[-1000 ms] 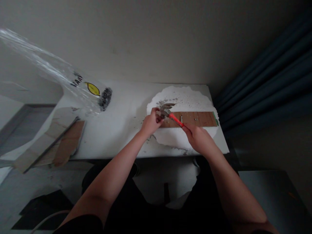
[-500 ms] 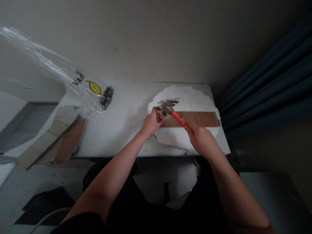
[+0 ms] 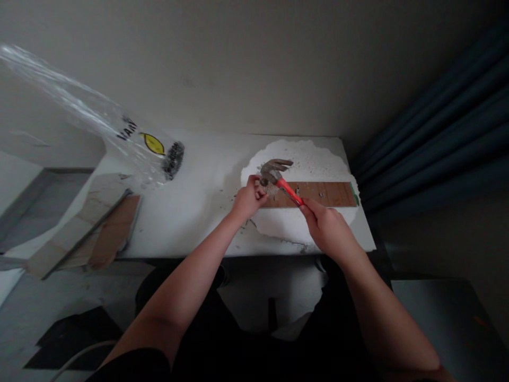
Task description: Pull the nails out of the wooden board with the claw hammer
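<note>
My right hand (image 3: 328,223) is wrapped round the red handle of a claw hammer (image 3: 287,191). The hammer's dark metal head lies over the left end of a brown wooden strip (image 3: 334,194), right beside the fingers of my left hand (image 3: 249,198). Those fingers are curled in a pinch at that end of the strip; what they hold, if anything, is too small to make out. Beneath the strip is a white, ragged-edged sheet (image 3: 274,225) with grey crumbs scattered over it. Small bits also lie on the strip.
A white table (image 3: 199,196) stands against the wall. On its left are a clear plastic bag (image 3: 99,114) with a yellow print and several broken boards (image 3: 113,228) overhanging the front edge. A dark curtain (image 3: 433,127) hangs at the right. Dark sheets (image 3: 75,334) lie on the floor.
The hammer head has shifted slightly left, closer to my left fingers. My left hand stays nearly in place, and the strip has not visibly moved.
</note>
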Demonstrator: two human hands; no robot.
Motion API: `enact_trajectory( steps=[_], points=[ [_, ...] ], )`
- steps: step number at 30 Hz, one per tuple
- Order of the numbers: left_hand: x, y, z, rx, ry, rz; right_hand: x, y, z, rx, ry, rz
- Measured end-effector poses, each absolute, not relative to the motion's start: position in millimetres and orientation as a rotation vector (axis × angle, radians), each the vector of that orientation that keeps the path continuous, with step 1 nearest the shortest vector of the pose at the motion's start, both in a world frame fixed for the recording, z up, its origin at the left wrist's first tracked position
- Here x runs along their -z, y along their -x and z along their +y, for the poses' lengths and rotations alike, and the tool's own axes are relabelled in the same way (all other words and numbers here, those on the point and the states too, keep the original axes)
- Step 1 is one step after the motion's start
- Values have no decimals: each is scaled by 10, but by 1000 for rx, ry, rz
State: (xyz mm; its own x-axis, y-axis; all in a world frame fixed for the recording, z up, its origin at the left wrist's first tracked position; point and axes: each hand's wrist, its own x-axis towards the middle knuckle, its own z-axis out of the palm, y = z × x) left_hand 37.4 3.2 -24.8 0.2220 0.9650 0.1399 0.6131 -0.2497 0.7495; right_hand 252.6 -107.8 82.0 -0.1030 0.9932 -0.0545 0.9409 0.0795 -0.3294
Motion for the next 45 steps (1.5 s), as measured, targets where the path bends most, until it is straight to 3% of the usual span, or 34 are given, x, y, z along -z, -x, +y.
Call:
enact_trajectory(
  steps=[45],
  points=[
    [257, -398, 24, -810, -1943, 1465, -829, -2527, -1063, -445, 2028, -2192]
  ],
)
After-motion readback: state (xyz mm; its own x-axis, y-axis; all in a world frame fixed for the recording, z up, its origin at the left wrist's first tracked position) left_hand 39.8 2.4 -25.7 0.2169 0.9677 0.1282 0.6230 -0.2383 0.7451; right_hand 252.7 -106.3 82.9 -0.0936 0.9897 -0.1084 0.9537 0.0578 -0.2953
